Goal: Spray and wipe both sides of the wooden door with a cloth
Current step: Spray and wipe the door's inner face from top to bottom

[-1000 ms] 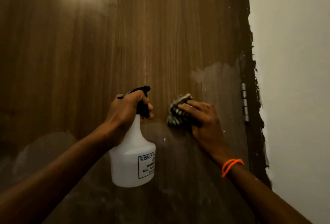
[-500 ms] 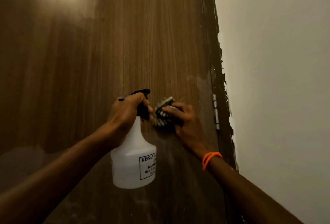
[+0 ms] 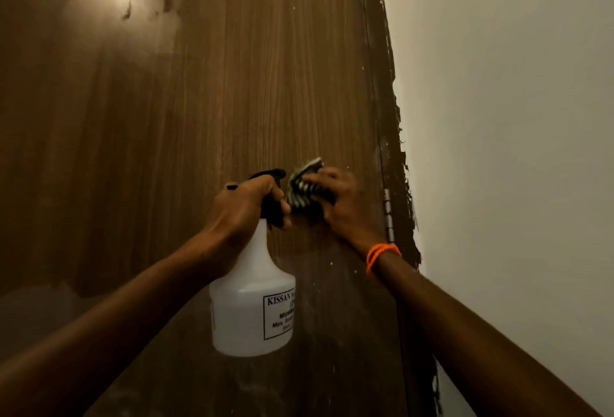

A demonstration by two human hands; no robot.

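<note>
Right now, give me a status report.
Left hand grips spray bottle. Right hand presses cloth on door. Nothing blocking.

**Where things sit around the door**

The door (image 3: pixel 232 101) fills the left and middle of the view. The wall (image 3: pixel 515 117) stands to its right, with the hinge (image 3: pixel 388 214) on the door's right edge between them. In front of the door, the left hand (image 3: pixel 246 207) grips the spray bottle (image 3: pixel 254 300) by its top, the body hanging below. Just right of that hand, the right hand (image 3: pixel 342 204) presses the cloth (image 3: pixel 304 187) against the door (left of the hinge).
</note>
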